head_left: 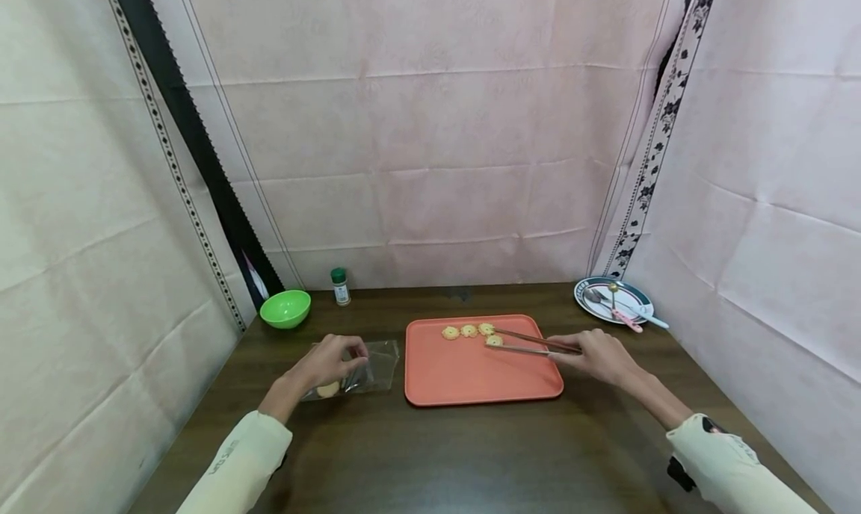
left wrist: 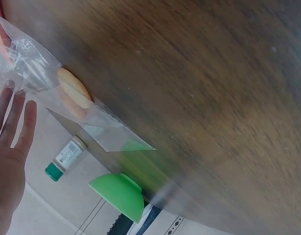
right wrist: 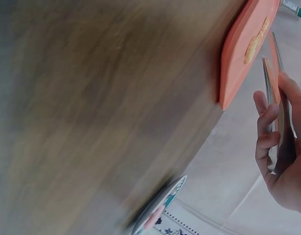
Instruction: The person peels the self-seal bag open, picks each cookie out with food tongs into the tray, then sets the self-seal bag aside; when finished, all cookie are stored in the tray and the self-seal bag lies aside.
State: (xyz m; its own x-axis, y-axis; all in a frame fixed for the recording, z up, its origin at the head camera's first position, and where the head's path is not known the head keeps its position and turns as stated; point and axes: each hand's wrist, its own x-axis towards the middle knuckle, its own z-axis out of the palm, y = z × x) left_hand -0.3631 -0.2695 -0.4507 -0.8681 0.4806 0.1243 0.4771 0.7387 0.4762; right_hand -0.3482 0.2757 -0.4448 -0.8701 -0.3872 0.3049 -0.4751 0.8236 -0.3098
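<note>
With our right hand (head_left: 585, 353) gripping the tongs (head_left: 531, 339), tips astride the nearest cookie (head_left: 494, 341) on the pink tray (head_left: 471, 379), we should work them gently to avoid cracks, our left hand (head_left: 336, 357), apparently pinching the clear bag (head_left: 383, 364) beside the tray, best held steady.

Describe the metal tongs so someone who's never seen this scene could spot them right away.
On the dark wooden table lies a coral tray. At its right edge, the right hand holds the tongs, their two slim arms spread beside cookies. Unlike the cutlery on the plate, they're held.
</note>
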